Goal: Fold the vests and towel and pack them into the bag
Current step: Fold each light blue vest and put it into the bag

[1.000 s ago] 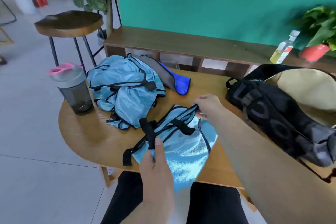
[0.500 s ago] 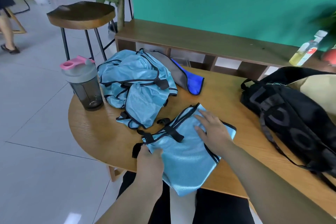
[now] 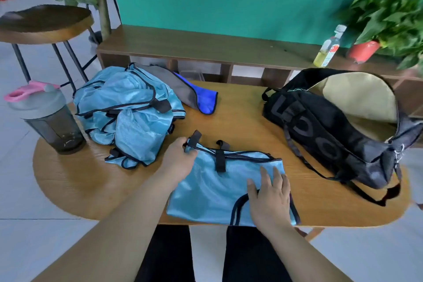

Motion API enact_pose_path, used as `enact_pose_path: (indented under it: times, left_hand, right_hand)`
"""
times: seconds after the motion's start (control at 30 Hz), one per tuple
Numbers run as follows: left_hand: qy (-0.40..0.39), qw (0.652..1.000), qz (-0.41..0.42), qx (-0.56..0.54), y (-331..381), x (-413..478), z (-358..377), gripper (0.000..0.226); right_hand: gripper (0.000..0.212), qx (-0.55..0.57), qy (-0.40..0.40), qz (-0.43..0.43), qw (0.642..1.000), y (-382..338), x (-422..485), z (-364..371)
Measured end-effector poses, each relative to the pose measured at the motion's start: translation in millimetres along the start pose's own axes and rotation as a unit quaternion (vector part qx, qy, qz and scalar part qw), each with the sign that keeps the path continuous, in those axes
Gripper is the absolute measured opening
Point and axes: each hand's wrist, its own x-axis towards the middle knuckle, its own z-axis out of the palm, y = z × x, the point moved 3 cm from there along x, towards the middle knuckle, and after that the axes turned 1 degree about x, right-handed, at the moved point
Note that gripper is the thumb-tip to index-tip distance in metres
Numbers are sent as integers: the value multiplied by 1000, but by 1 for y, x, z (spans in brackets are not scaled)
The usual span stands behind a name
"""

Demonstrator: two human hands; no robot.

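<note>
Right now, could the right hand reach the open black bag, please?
Probably yes: the right hand lies flat on the folded vest, holding nothing, and only bare table separates it from the bag, which lies open.

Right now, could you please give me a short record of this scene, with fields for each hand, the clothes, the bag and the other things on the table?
left hand: grips the front vest at its far left corner
right hand: flat, fingers straight, on the front vest's right part
front vest: light blue, partly folded, at the near edge of the table
vest pile: light blue, crumpled, far left
towel: grey and blue, beside the pile, not packed
bag: black, open, beige lining showing, right side
shaker bottle: stands at the left edge
</note>
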Motion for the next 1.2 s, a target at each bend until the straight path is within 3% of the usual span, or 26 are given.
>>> enact_pose_path:
  times: [0.17, 0.4, 0.53, 0.63, 0.73, 0.83, 0.9, 0.97, 1.07, 1.2]
  left_hand:
    - [50, 996, 57, 36, -1, -4, 4, 53]
    - [108, 992, 58, 14, -17, -24, -7, 42]
    - [100, 986, 106, 79, -14, -24, -9, 24]
    - [102, 972, 147, 151, -18, -23, -9, 23]
    - [93, 957, 162, 222, -19, -26, -6, 27]
    - [99, 928, 171, 317, -18, -38, 3, 43]
    - [115, 897, 183, 385, -21, -51, 13, 51]
    - [99, 885, 173, 421, -29, -62, 22, 56]
    - [82, 881, 157, 440, -42, -67, 29, 63]
    - [53, 875, 146, 458, -43, -64, 31, 74]
  right_hand:
    - [54, -23, 42, -46, 998, 18, 32, -22]
    - [44, -22, 22, -140, 990, 37, 82, -43]
    - [36, -20, 23, -169, 985, 32, 94, -48]
    - [28, 1, 36, -144, 989, 31, 101, -47]
    - [33, -62, 76, -122, 988, 23, 96, -45]
    - [43, -57, 142, -231, 961, -4, 77, -40]
    - [42, -7, 83, -353, 932, -24, 66, -27]
    - [42, 24, -3, -412, 911, -39, 60, -12]
    - [45, 66, -77, -371, 923, -52, 62, -1]
    - [31, 51, -91, -312, 944, -68, 72, 0]
